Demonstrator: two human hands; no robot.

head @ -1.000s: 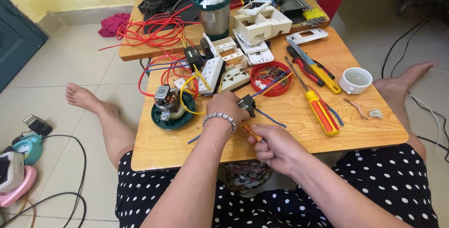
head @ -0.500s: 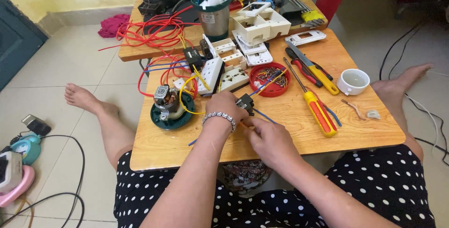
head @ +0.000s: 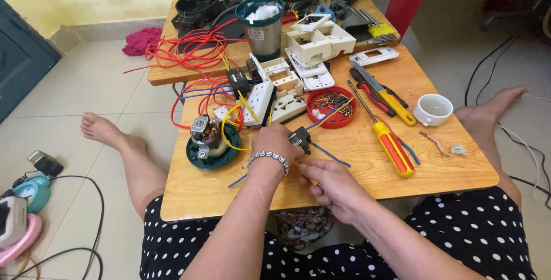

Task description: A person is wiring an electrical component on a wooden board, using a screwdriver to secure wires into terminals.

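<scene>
Left hand (head: 275, 143) pins a small black switch (head: 301, 138); right hand (head: 328, 179) pinches an orange-handled tool; a slip could jab fingers

Red wires (head: 189, 47), red bowl (head: 331, 107), yellow-red screwdriver (head: 391, 147), white cup (head: 433, 109), black white-dotted skirt (head: 470, 234).
</scene>
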